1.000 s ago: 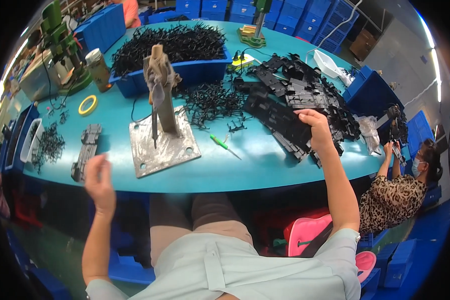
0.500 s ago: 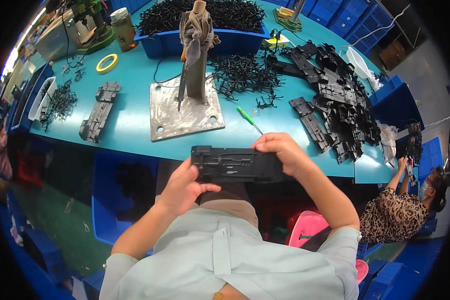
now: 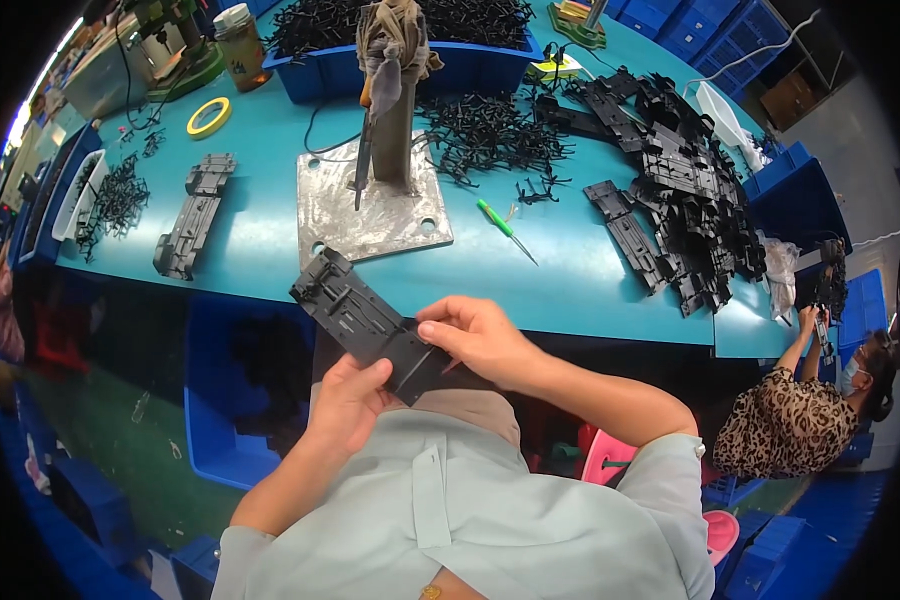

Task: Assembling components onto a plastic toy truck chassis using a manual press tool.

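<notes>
A black molded plastic chassis tray (image 3: 358,320) is tilted in front of me at the table's near edge, its far left end over the metal base plate (image 3: 375,225). My left hand (image 3: 346,408) grips its lower edge, thumb on top. At the right edge, near the close end, my right hand (image 3: 482,342) holds it between thumb and fingers; the fingers underneath are hidden. Beyond my right hand lies a green-handled screwdriver (image 3: 498,222). Another such chassis tray (image 3: 194,218) rests by itself at the left.
A post wrapped in cloth (image 3: 394,120) rises from the plate. Behind stands a blue bin (image 3: 310,86) of small black parts, more of them heaped (image 3: 490,135) in front. Chassis trays are piled (image 3: 685,190) at right. Yellow tape (image 3: 209,118) lies left. A co-worker (image 3: 805,415) sits far right.
The chassis tray has turned from level to slanting, its left end swinging away from me. My left hand shifted under it; my right hand moved left and nearer.
</notes>
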Action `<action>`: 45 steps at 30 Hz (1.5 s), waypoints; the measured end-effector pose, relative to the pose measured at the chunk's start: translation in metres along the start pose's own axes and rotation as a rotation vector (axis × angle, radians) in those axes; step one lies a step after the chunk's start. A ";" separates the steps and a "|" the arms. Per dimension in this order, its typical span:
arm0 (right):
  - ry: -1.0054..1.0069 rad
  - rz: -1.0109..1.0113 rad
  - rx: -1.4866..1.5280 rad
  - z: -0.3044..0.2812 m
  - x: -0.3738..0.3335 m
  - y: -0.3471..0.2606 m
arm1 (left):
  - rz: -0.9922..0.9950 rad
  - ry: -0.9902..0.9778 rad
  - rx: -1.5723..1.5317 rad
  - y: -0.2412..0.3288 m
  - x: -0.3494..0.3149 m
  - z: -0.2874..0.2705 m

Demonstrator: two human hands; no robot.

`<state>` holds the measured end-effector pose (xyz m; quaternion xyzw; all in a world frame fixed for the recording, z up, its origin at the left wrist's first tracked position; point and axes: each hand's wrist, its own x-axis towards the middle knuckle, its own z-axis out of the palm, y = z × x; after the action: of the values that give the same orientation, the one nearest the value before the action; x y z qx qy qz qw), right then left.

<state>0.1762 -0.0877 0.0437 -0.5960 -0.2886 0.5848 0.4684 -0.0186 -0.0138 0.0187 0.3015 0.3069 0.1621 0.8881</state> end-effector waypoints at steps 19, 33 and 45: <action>0.730 -0.782 -0.922 -0.155 0.048 -0.017 | 0.121 0.122 -0.083 0.002 -0.013 -0.024; 0.930 -0.343 -0.733 -0.150 0.031 -0.001 | 0.226 0.102 -0.032 0.020 -0.011 -0.043; 0.665 -0.899 -1.338 -0.134 0.001 -0.015 | 0.227 0.151 0.009 0.016 -0.015 -0.035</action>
<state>0.3085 -0.1108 0.0400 -0.7156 -0.6276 -0.1523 0.2664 -0.0540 0.0068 0.0128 0.3251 0.3375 0.2824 0.8371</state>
